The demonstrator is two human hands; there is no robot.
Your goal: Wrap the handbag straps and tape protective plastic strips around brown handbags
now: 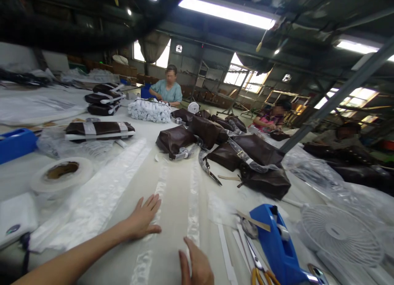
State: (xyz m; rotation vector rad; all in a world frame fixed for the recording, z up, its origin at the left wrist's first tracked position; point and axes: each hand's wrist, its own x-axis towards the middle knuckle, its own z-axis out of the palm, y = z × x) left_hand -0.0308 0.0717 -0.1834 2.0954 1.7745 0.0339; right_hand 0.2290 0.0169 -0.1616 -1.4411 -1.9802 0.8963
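Note:
Two long, shiny white strips lie on the pale table [172,186], a left strip [142,265] and a right strip [193,192], running away from me. My left hand [144,217] rests over the left strip with its fingers spread, and nothing is in it. Close to the near part of the right strip, my right hand [198,262] has thumb and forefinger apart; its other fingers are partly out of sight and no held thing shows. Left of my left hand lies a wide stack of crinkled white plastic [101,194].
Dark brown leather bags [221,141] are heaped ahead. At right are a blue tape dispenser [277,244], scissors [257,258] and a white fan [340,233]. A tape roll [61,174] and wrapped brown bag [98,129] lie left. A co-worker [168,90] sits beyond the table.

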